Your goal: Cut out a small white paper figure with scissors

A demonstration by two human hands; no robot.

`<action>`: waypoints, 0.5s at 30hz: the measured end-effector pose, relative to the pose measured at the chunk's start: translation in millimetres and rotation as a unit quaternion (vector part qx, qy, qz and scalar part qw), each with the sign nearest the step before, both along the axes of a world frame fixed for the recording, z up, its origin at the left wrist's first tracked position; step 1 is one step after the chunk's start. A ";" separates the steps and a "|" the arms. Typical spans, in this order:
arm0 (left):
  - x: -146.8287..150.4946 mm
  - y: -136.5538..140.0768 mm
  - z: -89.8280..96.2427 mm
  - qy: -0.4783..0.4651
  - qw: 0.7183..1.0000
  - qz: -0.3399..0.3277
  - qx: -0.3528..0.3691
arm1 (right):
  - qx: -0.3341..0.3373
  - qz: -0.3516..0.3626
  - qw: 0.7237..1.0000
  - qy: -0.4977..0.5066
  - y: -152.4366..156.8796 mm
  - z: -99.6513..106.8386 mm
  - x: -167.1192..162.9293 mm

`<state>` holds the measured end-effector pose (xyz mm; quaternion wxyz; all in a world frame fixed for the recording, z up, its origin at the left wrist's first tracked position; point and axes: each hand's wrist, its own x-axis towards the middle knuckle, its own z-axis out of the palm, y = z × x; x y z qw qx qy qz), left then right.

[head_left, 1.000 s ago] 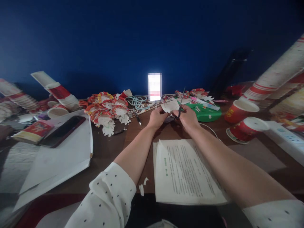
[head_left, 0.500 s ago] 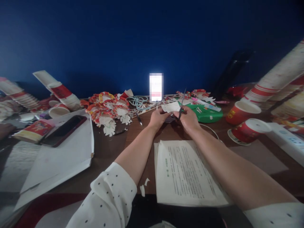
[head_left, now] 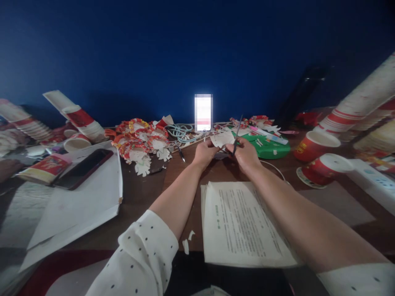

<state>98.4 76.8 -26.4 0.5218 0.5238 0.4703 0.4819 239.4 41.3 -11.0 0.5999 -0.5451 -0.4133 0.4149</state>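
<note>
My left hand [head_left: 204, 154] pinches the left end of a small piece of white paper [head_left: 222, 139] above the table. My right hand [head_left: 247, 156] is closed on dark scissors [head_left: 238, 130], whose blades point up and away from me. The scissors stand beside the paper's right edge; whether the blades touch it I cannot tell. My right fingertips reach close to the paper's lower edge. Below my wrists lies a printed booklet [head_left: 243, 222]. Just right of my right hand is a green disc-like item [head_left: 273, 152] with small white scraps on it.
Red-and-white cut-paper pieces [head_left: 135, 137] are heaped left of my hands, near a pen [head_left: 180, 154]. A lit phone [head_left: 203, 113] stands at the wall. Paper cups [head_left: 317, 144] are on the right. A dark phone [head_left: 84, 168] rests on white sheets; another person's hand [head_left: 9, 169] shows far left.
The white paper between my hands has tilted slightly. Both hands stay in nearly the same place, and their holds are unchanged.
</note>
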 end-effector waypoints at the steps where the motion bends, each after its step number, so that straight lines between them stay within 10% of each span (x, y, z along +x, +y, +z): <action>1: -0.4 0.5 -0.6 0.004 1.000 -0.001 0.001 | 0.001 0.002 1.000 -0.003 0.1 -0.1 0.3; 15: -0.2 -5.0 10.0 0.067 0.997 -0.002 0.032 | -0.010 -0.006 1.000 0.023 6.1 -5.0 2.6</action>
